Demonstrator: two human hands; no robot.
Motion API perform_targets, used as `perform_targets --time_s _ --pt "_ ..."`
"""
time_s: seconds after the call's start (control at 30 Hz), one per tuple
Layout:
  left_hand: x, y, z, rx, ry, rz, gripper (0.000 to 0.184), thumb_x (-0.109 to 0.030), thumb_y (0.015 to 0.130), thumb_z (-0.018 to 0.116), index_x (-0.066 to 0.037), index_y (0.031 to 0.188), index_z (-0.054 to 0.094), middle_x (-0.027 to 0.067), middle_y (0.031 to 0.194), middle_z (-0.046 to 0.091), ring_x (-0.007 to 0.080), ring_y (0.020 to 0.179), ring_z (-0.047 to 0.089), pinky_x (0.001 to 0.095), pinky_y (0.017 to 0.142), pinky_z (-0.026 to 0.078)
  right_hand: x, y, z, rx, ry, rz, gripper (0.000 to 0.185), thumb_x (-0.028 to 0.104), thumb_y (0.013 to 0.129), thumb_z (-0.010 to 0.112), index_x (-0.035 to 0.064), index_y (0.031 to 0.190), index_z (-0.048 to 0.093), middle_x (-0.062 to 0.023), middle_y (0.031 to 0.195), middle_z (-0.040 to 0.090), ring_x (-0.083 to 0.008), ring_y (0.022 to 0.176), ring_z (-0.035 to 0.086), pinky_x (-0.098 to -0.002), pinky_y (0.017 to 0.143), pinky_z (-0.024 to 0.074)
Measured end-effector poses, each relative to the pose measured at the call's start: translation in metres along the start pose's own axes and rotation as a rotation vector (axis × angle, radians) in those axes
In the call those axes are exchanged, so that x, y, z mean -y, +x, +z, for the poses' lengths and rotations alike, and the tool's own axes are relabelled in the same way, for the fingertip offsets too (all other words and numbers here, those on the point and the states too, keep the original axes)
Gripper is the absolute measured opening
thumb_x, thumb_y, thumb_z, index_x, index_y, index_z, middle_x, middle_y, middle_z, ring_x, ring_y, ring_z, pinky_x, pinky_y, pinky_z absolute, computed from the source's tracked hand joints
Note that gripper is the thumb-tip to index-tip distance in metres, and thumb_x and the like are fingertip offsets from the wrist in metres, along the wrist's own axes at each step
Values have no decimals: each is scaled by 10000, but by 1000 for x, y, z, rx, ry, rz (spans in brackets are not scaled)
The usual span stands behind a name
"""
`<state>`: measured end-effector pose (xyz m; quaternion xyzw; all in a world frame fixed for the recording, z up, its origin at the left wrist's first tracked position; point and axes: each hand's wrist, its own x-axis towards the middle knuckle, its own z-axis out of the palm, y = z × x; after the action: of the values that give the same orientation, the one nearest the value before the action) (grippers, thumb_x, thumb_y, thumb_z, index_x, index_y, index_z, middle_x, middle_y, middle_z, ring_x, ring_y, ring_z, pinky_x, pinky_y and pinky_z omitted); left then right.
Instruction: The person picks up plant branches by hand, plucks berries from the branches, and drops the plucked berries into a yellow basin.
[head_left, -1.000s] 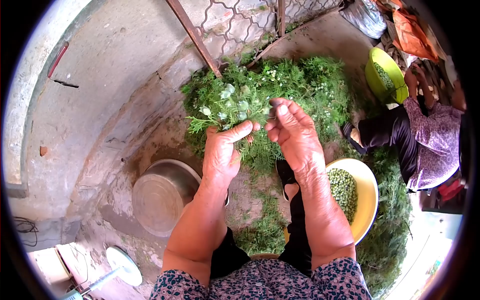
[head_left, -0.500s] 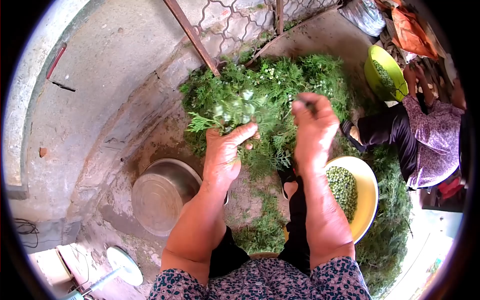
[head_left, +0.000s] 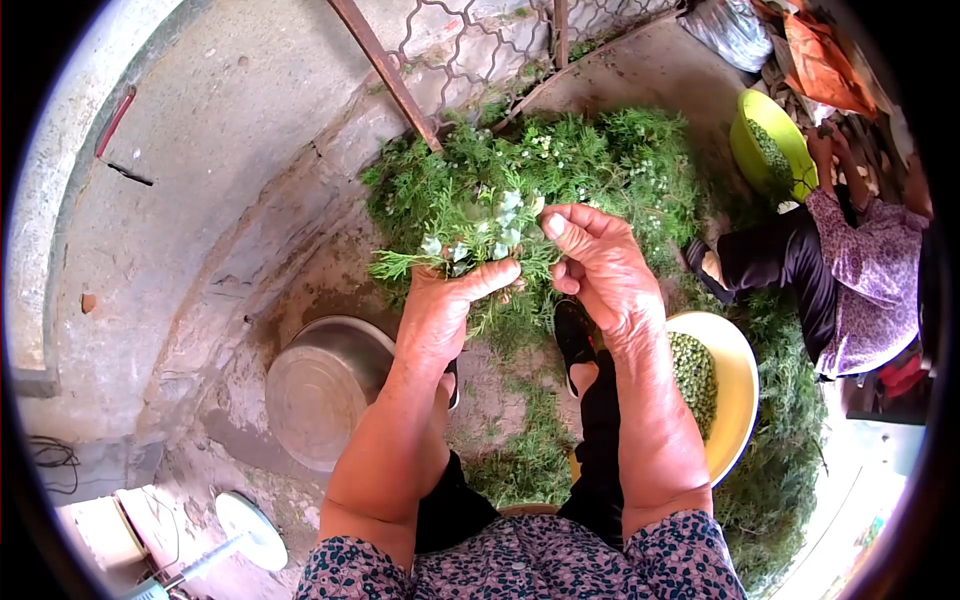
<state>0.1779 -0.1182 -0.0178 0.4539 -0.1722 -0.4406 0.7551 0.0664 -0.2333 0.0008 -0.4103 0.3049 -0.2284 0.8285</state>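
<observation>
My left hand (head_left: 438, 312) is closed around the stems of a leafy evergreen sprig (head_left: 470, 215) that carries pale bluish-green cones (head_left: 510, 210). Its thumb lies across the base of the sprig. At the sprig's right edge, my right hand (head_left: 612, 268) pinches a small pale cone between thumb and forefinger, its other fingers curled. Beneath both hands spreads a heap of cut evergreen branches (head_left: 640, 150). Under my right forearm stands a yellow basin (head_left: 735, 385) partly filled with small green cones (head_left: 692, 380); the arm hides some of it.
An upturned metal pot (head_left: 320, 400) stands at my left. To the right sits another person (head_left: 870, 270) beside a lime-green basin (head_left: 740, 150) of green cones. A metal mesh gate (head_left: 470, 50) is at the back. A white stand base (head_left: 250, 530) is at the lower left.
My right hand has come left and down from above the heap to the sprig, and its fingers now meet a cone. My left hand keeps the sprig, nearly in place.
</observation>
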Motion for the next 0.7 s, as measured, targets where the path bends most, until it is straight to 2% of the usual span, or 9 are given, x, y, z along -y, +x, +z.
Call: perform_targets --time_s 0.23,0.3,0.37,0.53,0.6,0.63,0.7 --pt "2 3 -2 -64 78 63 350 15 685 716 -62 1005 595 29 915 623 127 812 581 279 701 494 4 -5 -1 57 -58 -21 252 252 761 695 27 847 623 46 637 528 -46 449 420 -168 400 289" --pt "0 2 0 -45 150 86 329 8 691 708 -33 993 583 43 871 625 155 737 599 286 585 494 2 -4 3 29 -123 -38 241 254 756 701 43 847 626 48 657 544 -30 469 426 -162 405 296" --pt "3 3 -1 -26 179 95 326 7 691 709 -34 989 583 39 865 625 152 724 599 281 574 489 -3 -3 7 -46 -219 -86 202 222 764 696 56 857 629 52 665 551 -18 495 429 -155 413 306" --pt "5 5 0 16 156 115 315 17 687 707 -37 972 584 41 844 625 159 693 604 278 552 483 -6 -3 10 -125 -205 -116 133 140 765 686 50 855 648 49 683 562 -28 547 454 -162 483 383" --pt "1 2 2 -20 105 -29 297 28 692 696 -38 959 584 57 843 626 179 696 612 295 555 490 -15 1 9 -216 -308 -351 94 101 771 670 43 843 659 33 687 569 -42 595 470 -187 551 410" --pt "3 1 3 -20 105 -30 297 28 692 696 -38 959 584 57 843 626 179 696 612 295 555 490 -16 1 10 -217 -309 -350 94 101 771 670 43 843 659 33 687 569 -42 595 470 -187 551 410" --pt "8 1 7 -17 0 46 273 22 707 687 -38 959 601 47 821 632 156 666 599 267 521 466 -14 2 12 -371 -359 -509 67 77 780 653 42 836 663 15 728 584 -52 643 481 -210 592 410"
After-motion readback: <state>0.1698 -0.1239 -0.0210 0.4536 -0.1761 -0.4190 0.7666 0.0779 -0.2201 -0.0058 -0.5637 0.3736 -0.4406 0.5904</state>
